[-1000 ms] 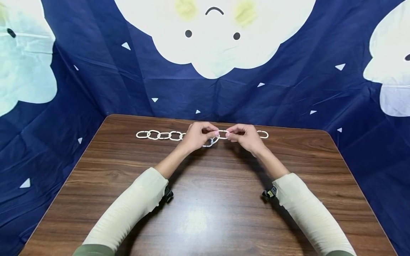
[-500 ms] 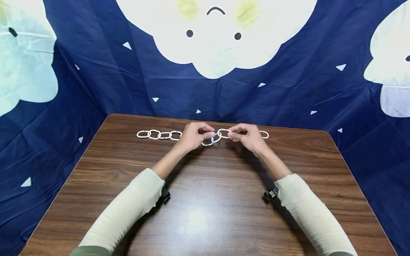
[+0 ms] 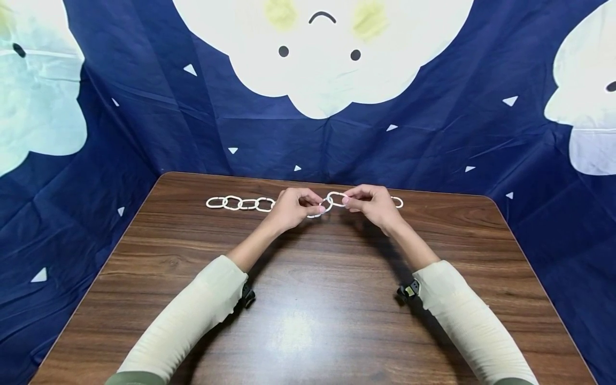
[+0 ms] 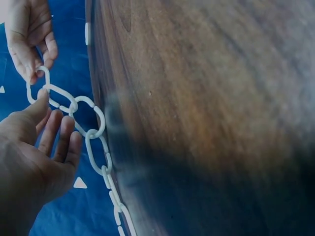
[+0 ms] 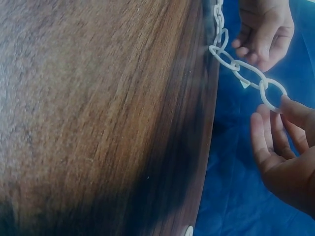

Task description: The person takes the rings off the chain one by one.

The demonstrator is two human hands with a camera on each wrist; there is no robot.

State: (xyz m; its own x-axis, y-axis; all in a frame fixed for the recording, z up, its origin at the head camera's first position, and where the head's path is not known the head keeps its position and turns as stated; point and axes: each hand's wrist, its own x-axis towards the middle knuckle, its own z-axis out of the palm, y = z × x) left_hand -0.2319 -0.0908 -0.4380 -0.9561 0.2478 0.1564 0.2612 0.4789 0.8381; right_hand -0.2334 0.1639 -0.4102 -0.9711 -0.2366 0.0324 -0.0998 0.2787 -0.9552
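The right hand (image 3: 374, 206) pinches the end link (image 5: 264, 98) of a white chain (image 4: 103, 119); the left hand (image 3: 293, 207) holds its thumb and forefinger loosely parted at the next link (image 4: 63, 92) (contact unclear), the chain running leftward past those fingers onto the table (image 3: 313, 278)

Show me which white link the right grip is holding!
It's the end link of the white chain. The right grip pinches only that one, and it hooks into just one neighbouring link.
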